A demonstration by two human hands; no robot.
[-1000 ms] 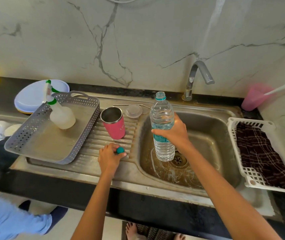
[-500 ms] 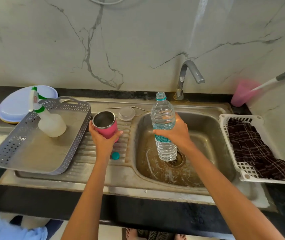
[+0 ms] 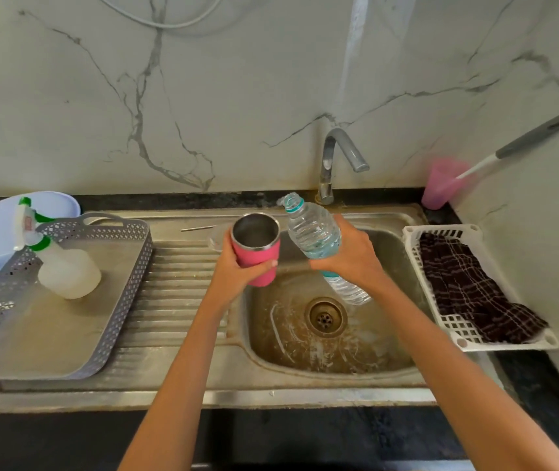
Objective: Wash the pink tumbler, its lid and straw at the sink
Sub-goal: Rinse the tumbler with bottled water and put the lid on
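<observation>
Head view: pink tumbler (image 3: pixel 256 254), steel-lined, mouth upward, is being gripped around its body by the left hand (image 3: pixel 237 271), fingers curled; it is being held in the air over the left rim of the sink basin (image 3: pixel 305 355). Clear water bottle (image 3: pixel 315 236) is being grasped at mid-body by the right hand (image 3: pixel 349 254) and tilted, neck leaning toward the tumbler's mouth, base over the basin; whether water is being poured cannot be told. Metal straw (image 3: pixel 198 228) is being left lying at the back of the drainboard (image 3: pixel 176 283); lid (image 3: pixel 215 237), clear and blurred, is being partly hidden behind the left hand. Spray bottle (image 3: pixel 64 266) is being carried in a grey perforated tray (image 3: pixel 115 317) on the left. Dark checked cloth (image 3: pixel 468 287) is being kept in a white basket (image 3: pixel 441 232) on the right. Faucet (image 3: pixel 334 158) is being seen behind the basin.
</observation>
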